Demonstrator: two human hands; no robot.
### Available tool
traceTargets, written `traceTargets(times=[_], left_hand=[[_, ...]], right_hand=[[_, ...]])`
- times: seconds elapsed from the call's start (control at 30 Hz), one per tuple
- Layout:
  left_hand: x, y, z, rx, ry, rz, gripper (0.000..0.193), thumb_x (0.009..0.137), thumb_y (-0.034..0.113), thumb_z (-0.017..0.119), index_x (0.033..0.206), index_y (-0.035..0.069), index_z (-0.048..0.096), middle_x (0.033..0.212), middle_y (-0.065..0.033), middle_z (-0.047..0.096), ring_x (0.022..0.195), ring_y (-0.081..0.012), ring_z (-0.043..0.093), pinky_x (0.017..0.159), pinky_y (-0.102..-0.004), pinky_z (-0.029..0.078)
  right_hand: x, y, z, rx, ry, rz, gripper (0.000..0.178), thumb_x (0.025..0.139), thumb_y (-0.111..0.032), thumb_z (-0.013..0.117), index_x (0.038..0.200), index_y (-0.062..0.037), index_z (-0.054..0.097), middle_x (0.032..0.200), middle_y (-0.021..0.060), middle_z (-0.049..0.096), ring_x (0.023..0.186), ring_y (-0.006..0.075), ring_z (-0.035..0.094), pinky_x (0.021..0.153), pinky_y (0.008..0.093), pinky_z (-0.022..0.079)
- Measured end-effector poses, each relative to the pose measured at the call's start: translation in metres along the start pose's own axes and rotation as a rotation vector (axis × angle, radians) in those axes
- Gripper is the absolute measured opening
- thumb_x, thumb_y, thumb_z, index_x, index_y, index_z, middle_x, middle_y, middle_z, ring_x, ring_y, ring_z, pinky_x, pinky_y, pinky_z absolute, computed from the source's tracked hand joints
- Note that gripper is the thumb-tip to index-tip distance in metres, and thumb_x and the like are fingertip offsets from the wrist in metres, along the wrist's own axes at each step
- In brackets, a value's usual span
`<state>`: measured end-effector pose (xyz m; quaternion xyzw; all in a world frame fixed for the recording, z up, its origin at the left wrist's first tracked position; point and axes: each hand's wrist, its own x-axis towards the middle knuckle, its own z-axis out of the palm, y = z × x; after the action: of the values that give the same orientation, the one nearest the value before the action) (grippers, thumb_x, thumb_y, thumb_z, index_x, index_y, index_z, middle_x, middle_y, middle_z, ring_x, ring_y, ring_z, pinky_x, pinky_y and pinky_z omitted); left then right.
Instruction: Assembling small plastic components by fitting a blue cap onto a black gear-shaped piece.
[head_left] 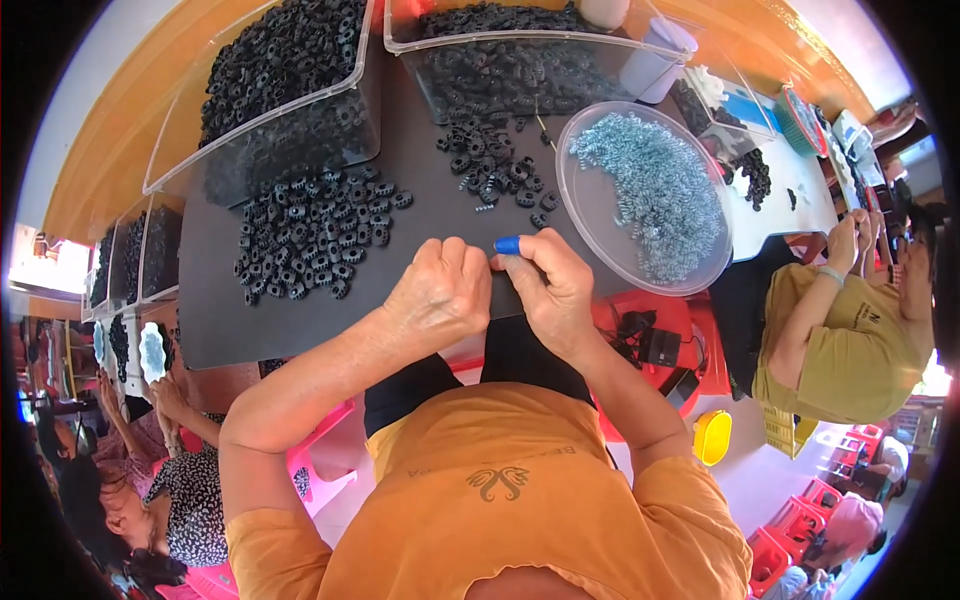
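Note:
My left hand [441, 287] is closed in a fist above the front edge of the dark table, its back turned up. Right beside it, my right hand [550, 292] has thumb and index finger bent together, with a blue finger cover [508, 245] on one fingertip. Whatever the fingers hold is hidden or too small to make out. Left of the hands lies a heap of small black toothed plastic pieces [310, 232]. A smaller heap of similar black pieces [490, 160], with a few springs among them, lies ahead. Small shiny coil springs [655, 190] fill much of a clear round tray [592, 225] at right.
Two clear bins [372, 120] [530, 42] of black pieces stand at the back, with a pale cup [662, 60] by the right one. A red stool [650, 310] holding dark objects is below the tray. People sit working at left and right [840, 340].

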<state>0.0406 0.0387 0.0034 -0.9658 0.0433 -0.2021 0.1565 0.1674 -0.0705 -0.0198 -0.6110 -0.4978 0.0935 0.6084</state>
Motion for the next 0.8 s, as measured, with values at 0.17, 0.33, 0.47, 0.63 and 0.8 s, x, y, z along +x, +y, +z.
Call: traceTargets(times=[0.17, 0.33, 0.47, 0.63, 0.8], left_hand=[[0.012, -0.032, -0.017, -0.130, 0.061, -0.069, 0.011, 0.061, 0.012, 0.059, 0.065, 0.005, 0.051, 0.064, -0.0064, 0.046, 0.061, -0.0206, 0.050, 0.051, -0.0322, 0.042], [0.071, -0.113, -0.045, 0.039, 0.342, -0.186, 0.010, 0.065, 0.006, 0.060, 0.069, 0.006, 0.050, 0.067, -0.0078, 0.051, 0.065, -0.0268, 0.056, 0.054, -0.0382, 0.047], [0.100, -0.167, -0.050, 0.154, 0.200, -0.378, 0.017, 0.076, 0.001, 0.057, 0.093, 0.003, 0.056, 0.083, -0.0145, 0.060, 0.081, -0.0335, 0.060, 0.067, -0.0408, 0.049], [0.101, -0.146, -0.038, 0.171, 0.511, -0.132, 0.018, 0.076, 0.003, 0.060, 0.093, 0.008, 0.063, 0.081, -0.0088, 0.060, 0.076, -0.0289, 0.061, 0.066, -0.0374, 0.050], [0.066, -0.061, -0.006, -0.408, 0.208, -0.129, 0.019, 0.070, 0.002, 0.059, 0.087, 0.005, 0.064, 0.066, -0.0081, 0.055, 0.063, -0.0258, 0.058, 0.055, -0.0357, 0.048]], right_hand=[[-0.002, 0.006, 0.001, 0.017, -0.002, -0.030, 0.014, 0.078, 0.008, 0.062, 0.090, -0.0001, 0.062, 0.074, 0.0072, 0.057, 0.064, 0.0169, 0.054, 0.056, 0.0274, 0.043], [-0.004, 0.008, 0.000, 0.013, -0.021, -0.014, 0.013, 0.081, 0.006, 0.061, 0.091, 0.0000, 0.064, 0.076, 0.0050, 0.057, 0.065, 0.0123, 0.053, 0.058, 0.0240, 0.042], [-0.002, 0.004, 0.003, 0.006, 0.004, -0.059, 0.017, 0.074, 0.010, 0.063, 0.087, -0.0002, 0.060, 0.070, 0.0090, 0.059, 0.060, 0.0215, 0.053, 0.053, 0.0307, 0.042], [-0.002, 0.007, -0.003, -0.022, 0.089, -0.297, 0.019, 0.075, 0.013, 0.059, 0.090, 0.0019, 0.062, 0.075, 0.0070, 0.063, 0.061, 0.0170, 0.053, 0.053, 0.0267, 0.042], [-0.012, 0.014, -0.001, -0.103, 0.006, -0.516, 0.028, 0.064, 0.016, 0.058, 0.089, 0.0034, 0.060, 0.072, 0.0112, 0.061, 0.059, 0.0259, 0.053, 0.052, 0.0318, 0.044]])
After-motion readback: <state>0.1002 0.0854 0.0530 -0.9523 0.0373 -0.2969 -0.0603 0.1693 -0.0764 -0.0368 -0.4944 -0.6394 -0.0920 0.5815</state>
